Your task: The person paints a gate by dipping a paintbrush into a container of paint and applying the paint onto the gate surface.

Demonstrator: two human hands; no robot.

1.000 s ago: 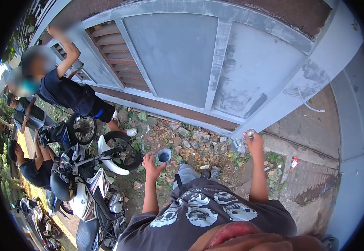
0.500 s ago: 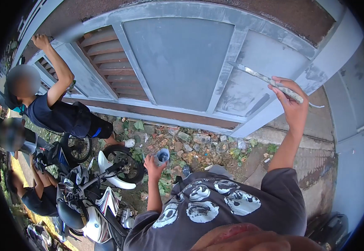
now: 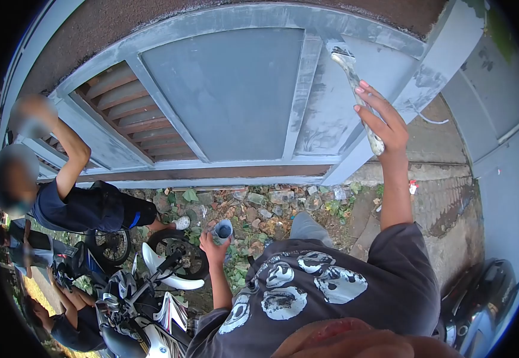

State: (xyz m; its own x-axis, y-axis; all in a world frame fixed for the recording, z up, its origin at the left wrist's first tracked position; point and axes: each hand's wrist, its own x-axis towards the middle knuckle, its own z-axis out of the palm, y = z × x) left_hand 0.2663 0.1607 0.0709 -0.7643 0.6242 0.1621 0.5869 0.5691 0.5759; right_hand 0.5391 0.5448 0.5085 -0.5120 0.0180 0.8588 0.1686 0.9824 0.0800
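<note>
White-handled flat paintbrush (image 3: 354,83) is pinched in my right hand (image 3: 391,131), bristles beyond it at the pale grey panel (image 3: 331,101). Tilting the small pale cup (image 3: 223,230) gripped by my left hand (image 3: 213,249) could spill its contents.

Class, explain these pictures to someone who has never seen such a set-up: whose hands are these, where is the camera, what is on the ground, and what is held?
There is no robot here. A person works with bare hands, and one camera worn on the head takes every picture, looking forward and down. That is why their own shirt fills the bottom.

The right hand holds a paintbrush, bristles up at the grey panelled wall. The left hand holds a small cup with something greyish inside.

Stones and leaves lie on the ground below the wall. To the left are a motorcycle and another person with a raised arm.
</note>
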